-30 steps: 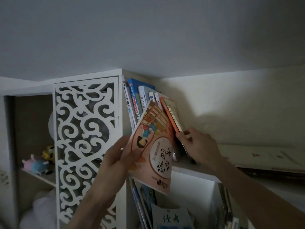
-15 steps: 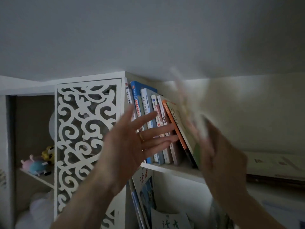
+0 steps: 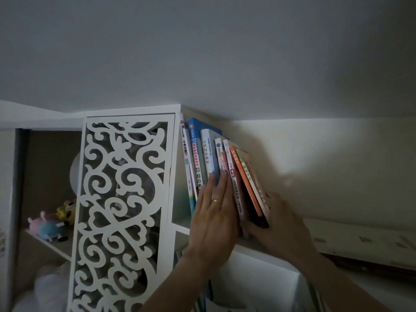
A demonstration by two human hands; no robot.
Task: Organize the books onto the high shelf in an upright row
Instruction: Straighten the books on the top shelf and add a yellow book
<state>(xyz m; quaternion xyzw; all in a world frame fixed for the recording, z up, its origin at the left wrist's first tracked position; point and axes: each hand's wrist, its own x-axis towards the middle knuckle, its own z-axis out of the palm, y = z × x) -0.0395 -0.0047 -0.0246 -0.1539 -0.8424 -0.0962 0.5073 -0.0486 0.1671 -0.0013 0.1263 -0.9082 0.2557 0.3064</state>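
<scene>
While the left hand (image 3: 212, 216) presses flat-fingered on the spines and the right hand (image 3: 280, 228) cups the leaning end of the books (image 3: 227, 174) on the high shelf (image 3: 252, 245), letting go could topple the row rightward.

A: What can't you make out?
B: The left hand (image 3: 212, 212) covers the lower spines of the middle books (image 3: 208, 154), and the right hand (image 3: 279, 224) hides the foot of the end ones.
A: And lower down?
B: Dim; the books below (image 3: 207, 298) run off the bottom edge. The toys (image 3: 51, 221) are too small to identify.
</scene>
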